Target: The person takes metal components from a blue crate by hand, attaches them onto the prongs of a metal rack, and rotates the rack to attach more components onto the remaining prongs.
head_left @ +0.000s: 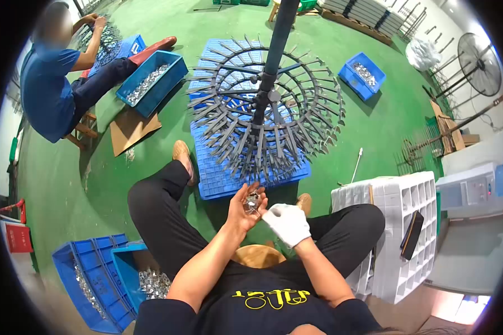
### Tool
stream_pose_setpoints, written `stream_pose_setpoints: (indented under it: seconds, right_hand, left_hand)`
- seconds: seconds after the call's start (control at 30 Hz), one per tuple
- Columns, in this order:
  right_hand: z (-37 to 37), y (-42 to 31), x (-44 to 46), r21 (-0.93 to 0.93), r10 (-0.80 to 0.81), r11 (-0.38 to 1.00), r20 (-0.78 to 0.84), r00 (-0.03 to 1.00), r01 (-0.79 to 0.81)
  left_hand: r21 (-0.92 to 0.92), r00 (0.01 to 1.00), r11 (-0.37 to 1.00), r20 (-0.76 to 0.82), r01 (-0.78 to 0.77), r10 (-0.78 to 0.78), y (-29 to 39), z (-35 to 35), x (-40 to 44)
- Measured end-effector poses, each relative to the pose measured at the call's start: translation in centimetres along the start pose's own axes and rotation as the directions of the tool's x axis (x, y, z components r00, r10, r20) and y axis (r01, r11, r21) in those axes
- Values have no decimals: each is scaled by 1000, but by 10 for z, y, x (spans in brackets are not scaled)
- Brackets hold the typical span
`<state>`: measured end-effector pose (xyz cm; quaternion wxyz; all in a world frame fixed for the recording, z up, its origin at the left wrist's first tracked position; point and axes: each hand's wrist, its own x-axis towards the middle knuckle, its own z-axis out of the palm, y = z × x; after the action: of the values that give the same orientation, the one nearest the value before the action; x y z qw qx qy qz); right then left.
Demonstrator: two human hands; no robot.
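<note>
My bare left hand (245, 211) is cupped palm up, with several small shiny metal pieces (252, 202) in it. Right beside it is my right hand (288, 224) in a white glove, its fingers drawn together near the left fingertips. Whatever the gloved fingers pinch, if anything, is too small to make out. Just beyond both hands stands a round dark metal rack (262, 120) with tiers of outward-pointing prongs around a central pole. Small pieces sit on some prong tips at its right side.
Blue plastic pallets (212, 178) lie under the rack. Bins of metal pieces stand at lower left (151, 282), upper left (153, 84) and upper right (363, 75). A white gridded stack (394, 234) is by my right knee. Another person (50, 89) sits at left. A fan (479, 64) stands at right.
</note>
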<state>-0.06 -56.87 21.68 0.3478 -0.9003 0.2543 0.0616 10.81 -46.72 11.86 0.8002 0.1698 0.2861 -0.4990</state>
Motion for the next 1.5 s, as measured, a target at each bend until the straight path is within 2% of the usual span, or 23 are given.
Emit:
stream_pose_setpoints:
  seconds: [0.1, 0.13, 0.23, 0.27, 0.33, 0.37, 0.4, 0.43, 0.5, 0.53, 0.63, 0.67, 0.77, 0.8, 0.83, 0.9, 0.93, 1.03, 1.1, 1.17, 1.2, 1.3, 1.5]
  right_hand:
    - [29, 13, 7, -14, -74, 997, -32, 997, 74]
    - [35, 15, 11, 62, -15, 998, -26, 1000, 17]
    - [37, 15, 12, 173, 34, 985, -47, 998, -25]
    - [38, 16, 12, 163, 23, 987, -70, 997, -11]
    - [26, 11, 15, 355, 115, 926, 48, 992, -124]
    - [20, 10, 16, 441, 152, 878, 112, 982, -186]
    - [33, 28, 20, 591, 148, 785, 113, 982, -186]
    - [25, 27, 21, 623, 180, 732, 216, 960, -277]
    - [10, 23, 24, 658, 213, 602, 415, 885, -453]
    - [14, 28, 24, 728, 118, 527, 448, 886, -438]
    - [26, 31, 30, 762, 22, 459, 504, 864, -456]
    - [25, 33, 30, 708, 69, 564, 472, 879, -424]
    - [18, 29, 32, 466, 170, 822, 349, 922, -328]
    - [18, 32, 31, 484, 150, 845, 196, 969, -228]
    - [18, 33, 31, 550, 166, 804, 157, 974, -226]
    - [9, 31, 33, 306, 61, 949, 76, 995, -81]
    - [6, 27, 34, 210, 51, 976, 51, 997, -60]
    - [6, 20, 39, -41, 20, 999, -23, 1000, -21]
    - [10, 22, 42, -144, 13, 989, -72, 997, -23]
    - [15, 22, 41, -99, 33, 994, -197, 980, -53]
    - [18, 24, 41, -80, 39, 995, -263, 964, -63]
    - [23, 31, 42, -11, 33, 999, -403, 915, -41]
    - [26, 32, 48, -54, -78, 997, -525, 848, 58]
  left_hand:
    - [-8, 995, 999, 86, -51, 52, -2, -7, 5]
    - [-31, 993, 998, 109, -49, 52, -3, -7, 5]
    - [-52, 996, 995, 25, -85, 86, -2, -2, 1]
    - [35, 998, 997, -27, -64, 65, 0, -6, 3]
    - [200, 991, 980, -129, -4, 30, 8, -10, 3]
    - [424, 981, 904, -190, 52, 33, 11, -15, -1]
    - [537, 994, 841, -111, 68, -10, 15, -14, -13]
    - [644, 997, 762, -38, 71, -60, 17, -8, -26]
    - [732, 998, 679, -48, 61, -38, 16, 12, -48]
    - [771, 998, 633, -57, 62, -28, 16, 16, -55]
    - [842, 999, 538, 45, -48, 18, 20, 4, -45]
    - [831, 996, 548, 78, -95, 54, 20, 0, -41]
    - [960, 966, 246, 68, -130, 248, 23, 7, -36]
    - [973, 945, 140, 137, -185, 299, 23, 6, -33]
    - [972, 917, 30, 209, -233, 339, 22, 3, -28]
    - [932, 850, -192, 361, -308, 385, 19, 3, -21]
    - [920, 864, -252, 375, -302, 336, 20, 11, -23]
    - [941, 878, -119, 337, -316, 339, 17, 13, -10]
    - [983, 950, 97, 120, -154, 289, 21, 19, -6]
    - [946, 964, 323, -100, 16, 247, 21, 28, 0]
    - [902, 970, 430, -140, 42, 198, 24, 30, 5]
    - [816, 968, 578, -151, 9, 198, 19, 36, 17]
    - [760, 955, 646, -130, -76, 265, 13, 43, 29]
